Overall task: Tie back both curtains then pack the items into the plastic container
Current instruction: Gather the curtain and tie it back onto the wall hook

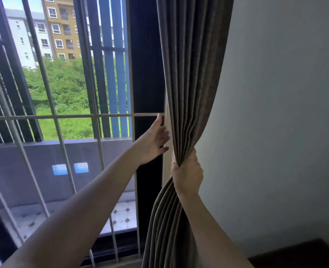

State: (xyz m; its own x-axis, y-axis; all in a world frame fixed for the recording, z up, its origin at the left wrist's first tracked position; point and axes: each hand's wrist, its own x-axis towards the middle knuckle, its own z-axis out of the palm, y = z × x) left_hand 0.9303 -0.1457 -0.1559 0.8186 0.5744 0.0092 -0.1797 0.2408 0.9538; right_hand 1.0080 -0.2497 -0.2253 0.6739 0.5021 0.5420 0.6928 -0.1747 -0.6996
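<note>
Seen from the head camera, the grey-brown curtain (pixel 192 74) hangs at the window's right edge, bunched into tight pleats. The right hand (pixel 187 176) is clenched round its gathered waist. The left hand (pixel 154 145), fingers loosely spread and holding nothing, reaches to the window frame (pixel 166 167) just beside it.

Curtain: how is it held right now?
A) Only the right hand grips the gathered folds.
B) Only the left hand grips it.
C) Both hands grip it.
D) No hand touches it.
A: the right hand is curled round the bunched curtain, while the left hand reaches open-fingered toward the window frame.
</note>
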